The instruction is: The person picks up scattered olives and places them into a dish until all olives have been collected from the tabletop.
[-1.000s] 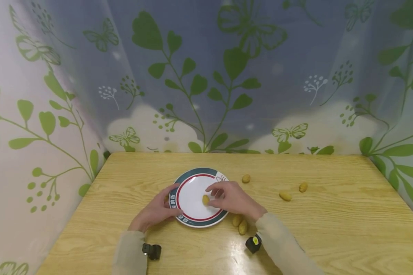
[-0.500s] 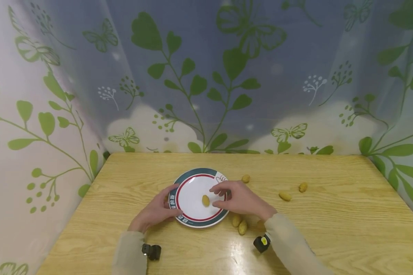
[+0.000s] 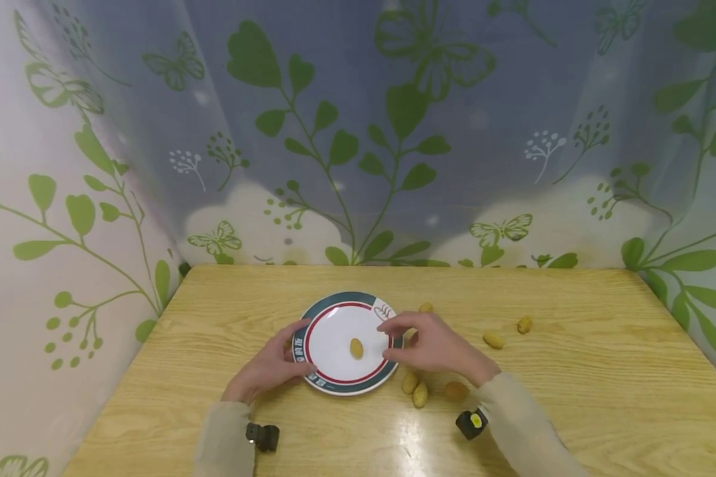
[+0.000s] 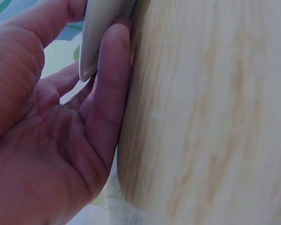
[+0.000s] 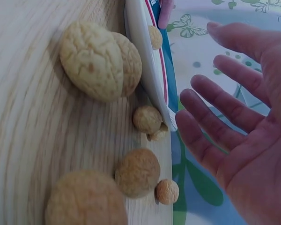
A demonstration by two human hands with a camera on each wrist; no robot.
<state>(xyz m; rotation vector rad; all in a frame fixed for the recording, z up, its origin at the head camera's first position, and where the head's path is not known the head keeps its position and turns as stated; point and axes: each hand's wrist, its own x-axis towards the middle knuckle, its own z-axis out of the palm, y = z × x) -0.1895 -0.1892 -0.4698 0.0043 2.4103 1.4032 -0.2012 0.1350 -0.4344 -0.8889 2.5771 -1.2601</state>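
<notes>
A round white plate (image 3: 334,331) with a dark teal rim and a red ring lies on the table. One wrinkled, yellow-brown oval piece (image 3: 357,348), like a dried fruit or nut, rests on it. At the plate's left edge, my left hand (image 3: 268,361) holds the rim, thumb on top; the left wrist view has the other fingers of that hand (image 4: 61,122) around and under the edge. My right hand (image 3: 432,344) hovers over the right rim with nothing held. Its fingers are spread and loosely bent in the right wrist view, where the palm (image 5: 262,164) shows.
Two similar pieces (image 3: 420,394) lie close together by the plate's lower right. A browner one (image 3: 456,391) sits beside the right wrist. Farther right are two more (image 3: 494,340), and another (image 3: 426,308) is partly behind the right hand. A patterned curtain (image 3: 358,132) borders the wooden table (image 3: 602,397).
My right hand has let go of the oval piece on the plate and drawn back to the right. That piece stays on the plate. The left hand and plate have not moved.
</notes>
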